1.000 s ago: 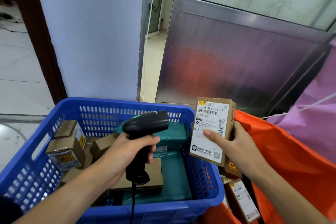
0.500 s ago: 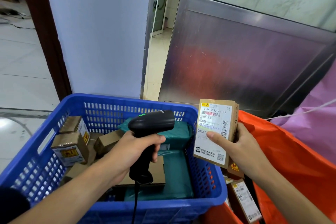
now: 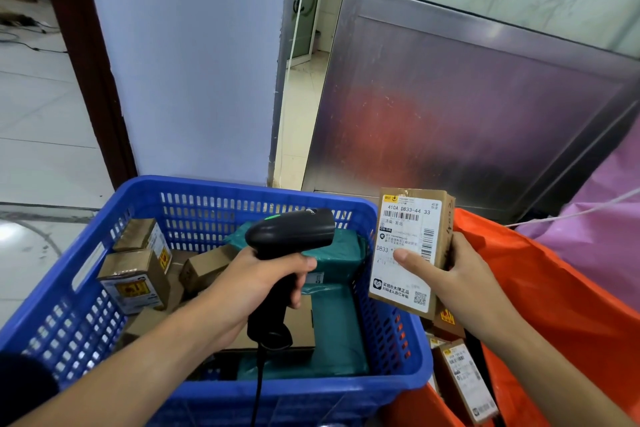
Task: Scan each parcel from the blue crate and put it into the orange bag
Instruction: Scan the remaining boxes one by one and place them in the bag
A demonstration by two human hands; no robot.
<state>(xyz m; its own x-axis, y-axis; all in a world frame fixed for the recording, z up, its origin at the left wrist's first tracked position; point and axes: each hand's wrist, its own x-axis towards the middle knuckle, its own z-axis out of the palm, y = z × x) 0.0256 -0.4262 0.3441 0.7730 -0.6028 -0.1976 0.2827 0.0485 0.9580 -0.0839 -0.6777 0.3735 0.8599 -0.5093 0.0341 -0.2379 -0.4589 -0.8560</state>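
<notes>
The parcel [image 3: 403, 225] stands upright in the right hand [image 3: 450, 277], with the thumb pressed across its label and the fingers curled behind. Just left of that grip, the left hand [image 3: 256, 284] clasps the scanner [image 3: 291, 236] by its handle, its head aimed at the parcel. Under the left hand sits the crate [image 3: 214, 189], holding boxes [image 3: 135, 281] and green mailers [image 3: 341, 253]. Below and right of the right hand lies the bag [image 3: 554, 288], with cartons [image 3: 464, 381] inside.
</notes>
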